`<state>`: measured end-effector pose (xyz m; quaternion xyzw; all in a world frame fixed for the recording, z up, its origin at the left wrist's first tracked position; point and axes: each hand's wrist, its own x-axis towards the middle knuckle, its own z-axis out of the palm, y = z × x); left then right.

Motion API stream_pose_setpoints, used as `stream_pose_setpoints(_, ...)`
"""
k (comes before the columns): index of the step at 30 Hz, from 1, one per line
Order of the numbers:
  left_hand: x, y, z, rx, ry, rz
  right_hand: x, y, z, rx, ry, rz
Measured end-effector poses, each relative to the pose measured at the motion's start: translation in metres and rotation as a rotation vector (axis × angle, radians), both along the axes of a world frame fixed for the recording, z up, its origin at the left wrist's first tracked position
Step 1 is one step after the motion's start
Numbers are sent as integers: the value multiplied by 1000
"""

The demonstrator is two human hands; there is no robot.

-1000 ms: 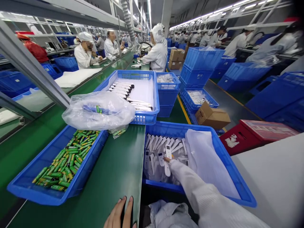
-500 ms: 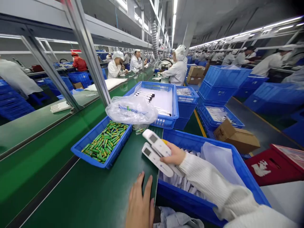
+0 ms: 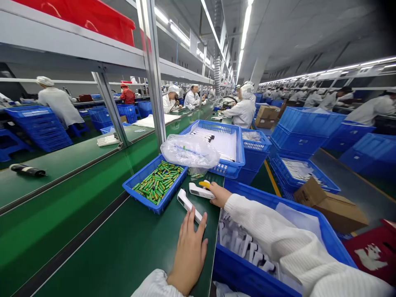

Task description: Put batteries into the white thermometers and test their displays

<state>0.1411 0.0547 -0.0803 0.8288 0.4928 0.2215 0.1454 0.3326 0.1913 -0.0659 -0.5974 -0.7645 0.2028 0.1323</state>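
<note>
On the green bench, a white infrared thermometer (image 3: 185, 201) lies with its lower part beneath the fingertips of my left hand (image 3: 188, 247). That hand is open, its fingers stretched out. My right hand (image 3: 220, 194) is closed on the handle of a second white infrared thermometer (image 3: 198, 190), low over the bench or resting on it; I cannot tell which. Something yellow, seemingly a finger cover (image 3: 204, 184), shows at a right fingertip. A blue tray of green batteries (image 3: 159, 181) stands just left of both thermometers. Under my right forearm, a blue bin (image 3: 247, 270) holds many more thermometers.
A clear plastic bag (image 3: 190, 152) lies between the battery tray and a blue basket (image 3: 238, 150) lined with white sheets. A metal post (image 3: 151, 74) rises at the bench's divider. Stacked blue crates (image 3: 293, 136) and a cardboard box (image 3: 331, 206) stand right. Co-workers sit farther along.
My right hand held two thermometers over the bench edge; now one lies on the bench and one stays in the hand. My left hand has moved forward onto the released one. The view has shifted.
</note>
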Motion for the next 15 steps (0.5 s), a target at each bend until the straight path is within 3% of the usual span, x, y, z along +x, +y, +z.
stream_pose_setpoints(4, -1, 1, -1, 32, 21, -45, -19, 14, 3, 18, -15, 103)
stream_pose_setpoints(8, -3, 5, -5, 35, 32, -85, -31, 22, 15, 41, 116, 139)
stream_pose_setpoints(10, -3, 8, -6, 32, 29, -104, -14, 15, 20, 62, 216, 88)
stream_pose_setpoints(12, -3, 11, -8, 28, 14, -122, 19, -6, 17, 82, 317, -41)
stream_pose_setpoints(15, -5, 13, -10, 22, -25, -145, 84, -75, -4, 74, 445, -375)
